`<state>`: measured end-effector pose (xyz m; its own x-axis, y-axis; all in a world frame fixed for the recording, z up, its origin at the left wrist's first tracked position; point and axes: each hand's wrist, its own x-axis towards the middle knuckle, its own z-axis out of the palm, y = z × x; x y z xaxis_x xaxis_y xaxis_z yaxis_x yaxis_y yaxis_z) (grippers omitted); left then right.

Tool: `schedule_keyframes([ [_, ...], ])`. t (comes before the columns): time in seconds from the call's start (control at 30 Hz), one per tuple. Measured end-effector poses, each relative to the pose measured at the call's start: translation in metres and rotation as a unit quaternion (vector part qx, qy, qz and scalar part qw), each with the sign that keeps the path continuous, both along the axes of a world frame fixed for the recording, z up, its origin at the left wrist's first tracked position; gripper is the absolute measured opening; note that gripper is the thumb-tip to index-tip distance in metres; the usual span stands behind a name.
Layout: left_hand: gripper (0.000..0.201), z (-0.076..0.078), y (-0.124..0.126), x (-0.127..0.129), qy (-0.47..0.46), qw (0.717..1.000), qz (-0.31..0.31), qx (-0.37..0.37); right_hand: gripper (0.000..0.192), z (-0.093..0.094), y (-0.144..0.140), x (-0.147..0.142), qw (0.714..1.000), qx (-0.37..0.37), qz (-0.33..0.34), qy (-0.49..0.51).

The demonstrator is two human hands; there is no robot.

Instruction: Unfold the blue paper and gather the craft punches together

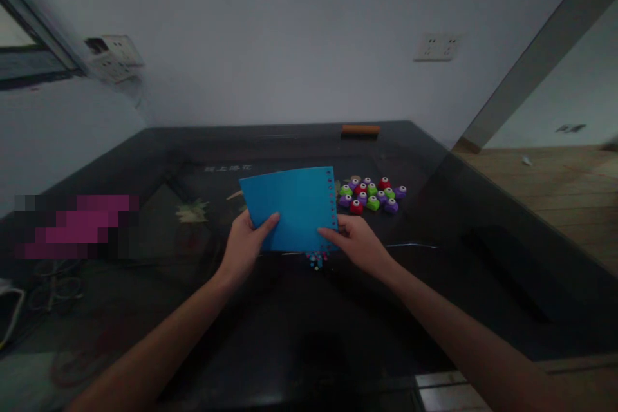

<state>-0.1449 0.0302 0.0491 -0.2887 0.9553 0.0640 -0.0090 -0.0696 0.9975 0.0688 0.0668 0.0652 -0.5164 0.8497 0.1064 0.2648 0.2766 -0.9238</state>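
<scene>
A blue sheet of card (294, 209) is held up over the dark table, tilted toward me. Down its right edge runs a row of small dark marks that look like punched holes. My left hand (248, 235) pinches the lower left side, thumb on the front face. At the lower right, my right hand (355, 238) grips the edge with its thumb in front; fingers of both hands are partly hidden behind the sheet. Below the card lies a small pile of colourful star-like bits (317, 260). Several small red, green and purple pieces with white round tops (373, 203), perhaps craft punches, stand right of it.
A glossy black table (290, 335) carries these things and meets a pale wall with sockets (437, 47). An orange-brown bar (360, 130) lies near its back edge. At left are a pixelated magenta patch (87, 225) and a coiled cable (53, 286). Wooden floor (545, 193) shows at right.
</scene>
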Motion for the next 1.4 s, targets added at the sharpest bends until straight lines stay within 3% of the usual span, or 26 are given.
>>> schedule_keyframes([
  [0.1, 0.047, -0.001, -0.010, -0.018, -0.015, 0.996, -0.057, -0.065, 0.027, -0.006, -0.013, -0.007, 0.999, -0.029, 0.011, -0.020],
  [0.23, 0.057, 0.006, -0.008, -0.044, 0.006, 0.997, -0.059, -0.044, 0.029, -0.015, -0.023, -0.019, 0.990, -0.131, 0.040, 0.026],
  [0.37, 0.071, 0.014, -0.004, -0.069, 0.182, 0.982, -0.023, 0.037, 0.033, -0.022, -0.030, -0.027, 0.988, -0.145, 0.044, -0.022],
  [0.43, 0.058, 0.016, -0.003, -0.079, 0.327, 0.941, -0.034, 0.073, 0.034, -0.024, -0.035, -0.030, 0.988, -0.137, 0.047, -0.051],
  [0.5, 0.037, 0.015, -0.002, -0.084, 0.459, 0.880, -0.070, 0.098, 0.031, -0.026, -0.039, -0.033, 0.984, -0.162, 0.065, -0.045],
  [0.57, 0.029, 0.011, -0.003, -0.083, 0.536, 0.829, -0.107, 0.115, 0.029, -0.029, -0.043, -0.037, 0.979, -0.186, 0.076, -0.037],
  [0.6, 0.029, 0.009, -0.003, -0.079, 0.551, 0.817, -0.119, 0.117, 0.029, -0.031, -0.045, -0.038, 0.978, -0.189, 0.074, -0.041],
  [0.67, 0.030, 0.005, -0.004, -0.069, 0.545, 0.821, -0.125, 0.114, 0.029, -0.034, -0.048, -0.040, 0.980, -0.180, 0.062, -0.054],
  [0.83, 0.027, -0.002, -0.008, -0.048, 0.479, 0.870, -0.072, 0.097, 0.029, -0.040, -0.053, -0.047, 0.984, -0.167, 0.046, -0.043],
  [1.0, 0.027, -0.007, 0.000, -0.057, 0.472, 0.873, -0.059, 0.110, 0.039, -0.038, -0.050, -0.044, 0.971, -0.222, 0.081, 0.021],
  [1.13, 0.027, -0.023, 0.017, -0.070, 0.506, 0.852, -0.094, 0.100, 0.046, -0.031, -0.038, -0.018, 0.954, -0.282, 0.094, 0.041],
  [1.27, 0.028, -0.039, 0.028, -0.074, 0.520, 0.838, -0.139, 0.090, 0.048, -0.026, -0.027, 0.025, 0.964, -0.263, 0.030, 0.021],
  [1.4, 0.029, -0.046, 0.029, -0.071, 0.531, 0.830, -0.151, 0.082, 0.047, -0.027, -0.025, 0.059, 0.970, -0.241, -0.019, 0.010],
])
